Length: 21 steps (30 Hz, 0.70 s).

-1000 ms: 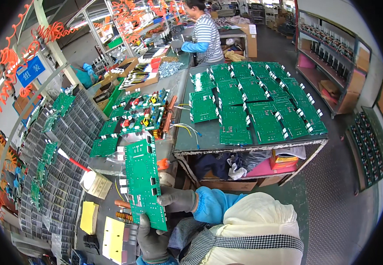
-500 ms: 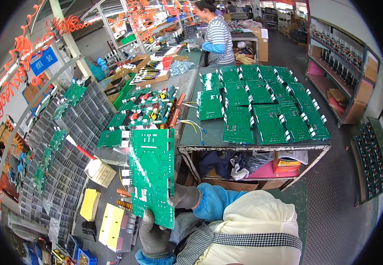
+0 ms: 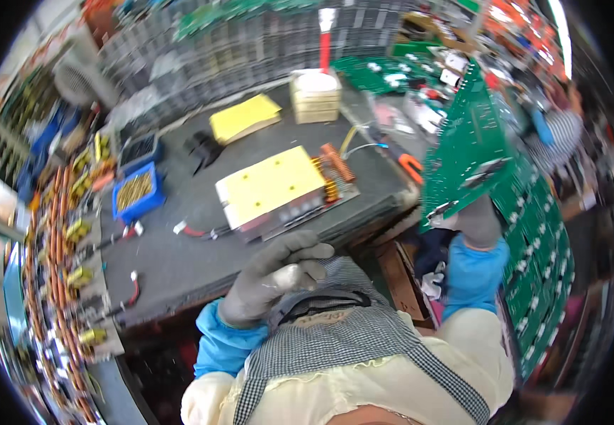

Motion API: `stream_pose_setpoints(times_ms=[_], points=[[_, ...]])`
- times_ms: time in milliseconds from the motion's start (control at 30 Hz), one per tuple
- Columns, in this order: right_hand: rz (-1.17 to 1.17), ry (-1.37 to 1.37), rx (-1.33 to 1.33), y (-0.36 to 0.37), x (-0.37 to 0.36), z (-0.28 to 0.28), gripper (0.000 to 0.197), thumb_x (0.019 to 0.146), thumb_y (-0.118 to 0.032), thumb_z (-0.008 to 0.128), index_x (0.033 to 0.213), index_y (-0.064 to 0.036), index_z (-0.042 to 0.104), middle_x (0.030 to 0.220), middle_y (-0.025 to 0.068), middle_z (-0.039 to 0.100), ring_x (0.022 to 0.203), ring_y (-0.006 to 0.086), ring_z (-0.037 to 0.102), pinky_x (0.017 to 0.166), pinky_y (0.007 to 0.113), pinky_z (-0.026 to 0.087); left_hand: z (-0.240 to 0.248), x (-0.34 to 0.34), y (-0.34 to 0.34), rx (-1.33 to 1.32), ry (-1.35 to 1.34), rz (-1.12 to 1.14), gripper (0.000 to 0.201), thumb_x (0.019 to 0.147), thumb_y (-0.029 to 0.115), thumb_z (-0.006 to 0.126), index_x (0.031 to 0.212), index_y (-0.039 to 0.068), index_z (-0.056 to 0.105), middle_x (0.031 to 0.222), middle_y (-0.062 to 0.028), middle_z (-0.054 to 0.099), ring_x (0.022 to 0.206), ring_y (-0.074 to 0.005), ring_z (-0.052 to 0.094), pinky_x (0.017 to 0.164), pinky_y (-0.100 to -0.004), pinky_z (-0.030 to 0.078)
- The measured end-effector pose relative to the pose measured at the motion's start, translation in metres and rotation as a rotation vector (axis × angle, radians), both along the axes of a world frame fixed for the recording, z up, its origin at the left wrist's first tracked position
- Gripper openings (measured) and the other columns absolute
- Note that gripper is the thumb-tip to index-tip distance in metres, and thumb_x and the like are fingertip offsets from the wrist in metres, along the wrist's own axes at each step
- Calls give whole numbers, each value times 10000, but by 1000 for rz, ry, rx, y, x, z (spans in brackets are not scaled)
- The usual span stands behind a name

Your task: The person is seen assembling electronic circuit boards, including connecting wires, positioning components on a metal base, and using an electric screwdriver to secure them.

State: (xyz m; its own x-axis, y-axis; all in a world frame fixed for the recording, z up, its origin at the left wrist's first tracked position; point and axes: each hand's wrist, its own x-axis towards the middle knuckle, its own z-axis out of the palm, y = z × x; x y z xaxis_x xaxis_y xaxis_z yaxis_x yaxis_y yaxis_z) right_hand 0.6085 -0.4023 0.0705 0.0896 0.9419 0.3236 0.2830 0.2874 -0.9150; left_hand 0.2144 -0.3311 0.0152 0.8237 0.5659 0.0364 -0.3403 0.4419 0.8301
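My right hand [image 3: 480, 222], in a grey glove, grips a large green circuit board [image 3: 466, 145] by its lower end. The board stands tilted on the right, slightly smeared by motion. My left hand [image 3: 275, 276], also gloved, hovers before my apron at the bench's front edge. Its fingers are loosely bent and apart, with nothing seen in them. Just beyond it lies an assembly with a yellow top plate [image 3: 271, 188] and a grey metal body. Copper coils [image 3: 337, 164] sit at its right end, and a cable with a white plug [image 3: 181, 227] extends from its left.
On the dark bench [image 3: 179, 170] are a blue bin of brass-coloured small parts [image 3: 135, 193], yellow sheets [image 3: 245, 118], a white pot with a red-handled brush [image 3: 325, 49] and an orange-handled tool [image 3: 411, 168]. Copper-coil assemblies [image 3: 59, 248] line the left; more green boards [image 3: 533, 283] lie right.
My view has swung left and down to the bench. My left hand has let go of the circuit board, which my right hand now holds alone, off to the right.
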Motion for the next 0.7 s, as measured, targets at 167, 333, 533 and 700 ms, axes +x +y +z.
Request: stream_pose_setpoints(times_ms=[167,333,533,700], points=[[94,-1016,107,77,-53,61,1183,563,-185,907,1605,-30,369,1433,230,508,1360,439,483,1165,510,394,10,-70,33,291,72,474,904,958,520,759,1562,-53,408,1441,-264,609,1143,-267,700,915,-351,596],[404,-1282,136,157,-113,64,1048,598,-213,872,1538,-15,452,1343,210,535,1319,425,516,1123,519,435,24,-83,76,681,398,897,1089,841,636,829,1569,-56,410,1530,-253,548,1359,-349,587,1097,-440,502],[566,-1294,115,211,-129,33,1029,597,-261,882,1510,19,501,1325,209,551,1317,412,536,1107,530,444,17,-63,131,1361,880,688,1290,635,788,851,1532,-45,443,1568,-305,469,1503,-533,394,1213,-573,374],[614,-1294,114,230,-130,18,982,658,-267,809,1533,36,481,1316,240,580,1303,410,539,1135,498,411,8,-54,151,1362,1026,493,1382,573,872,807,1540,-45,440,1573,-307,459,1516,-539,364,1234,-593,324]])
